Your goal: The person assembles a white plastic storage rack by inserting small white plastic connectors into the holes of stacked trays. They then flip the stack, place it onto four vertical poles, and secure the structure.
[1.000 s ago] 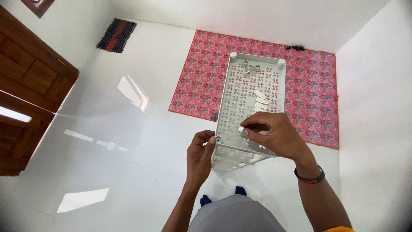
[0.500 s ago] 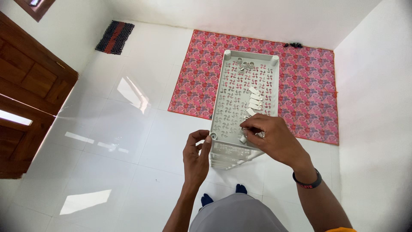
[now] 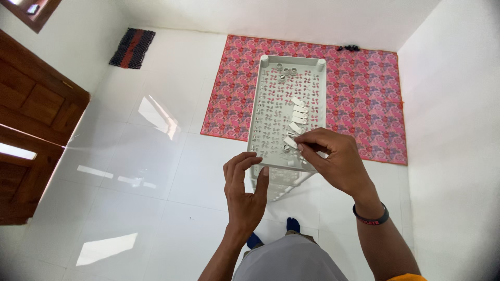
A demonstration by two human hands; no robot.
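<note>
A white perforated plastic tray [image 3: 271, 93], the top of a low rack, stands in front of me. Small white flat pieces [image 3: 298, 110] lie in a row on its right side, and a few small rings [image 3: 285, 70] sit at its far end. My right hand [image 3: 333, 158] rests over the tray's near right part, with thumb and forefinger pinched on one small white piece [image 3: 290, 141]. At the tray's near left corner my left hand [image 3: 244, 190] is held with fingers apart and curled. Its thumb is close to the front rim, and it holds nothing that I can see.
The rack stands partly on a pink floral mat [image 3: 364, 93] on the white tiled floor. A brown wooden door [image 3: 31, 130] is at the left and a dark striped doormat [image 3: 133, 48] at the far left. White walls close the far and right sides. Blue footwear [image 3: 292, 225] shows below.
My left hand has come off the tray's near left corner and drawn back toward me, fingers spreading. My right hand stays over the white pieces, still pinching.
</note>
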